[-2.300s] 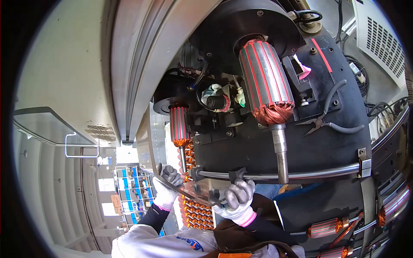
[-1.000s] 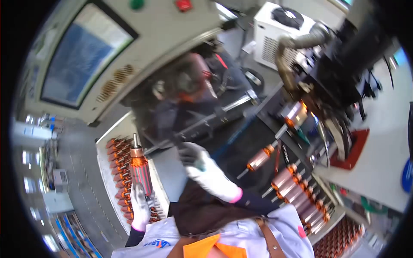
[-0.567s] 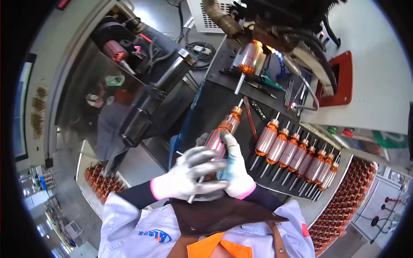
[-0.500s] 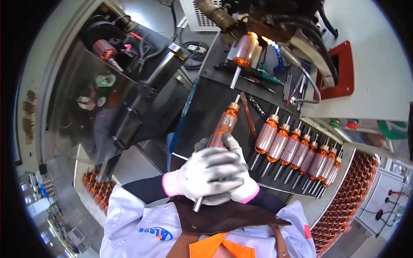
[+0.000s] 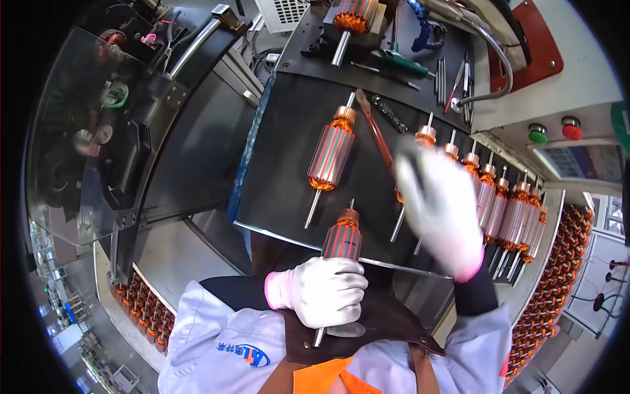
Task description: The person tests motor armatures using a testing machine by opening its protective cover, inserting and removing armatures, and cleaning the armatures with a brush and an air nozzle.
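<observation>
My left hand [image 5: 328, 292], in a white glove, is closed around the lower part of a motor armature [image 5: 342, 240]. Its copper commutator end points away from me, and the shaft sticks out below my fist. My gloved right hand [image 5: 441, 209] is over the left end of a row of armatures [image 5: 502, 217] on the black mat. Motion smears its fingers, and it partly hides the nearest armature [image 5: 426, 136], so whether it grips that one is unclear. Another armature [image 5: 331, 154] lies alone on the mat, ahead of my left hand.
A red-handled tool [image 5: 375, 128] and a dark textured rod [image 5: 390, 113] lie on the mat. Beyond them are an armature [image 5: 353, 18] in a fixture and a green-handled tool [image 5: 401, 62]. Green and red buttons [image 5: 571, 128] are at right. Racks of armatures [image 5: 554, 282] flank me.
My right hand has left my left hand and moved right to the row. The left hand keeps its armature, now lower and nearer my body. The head view has shifted.
</observation>
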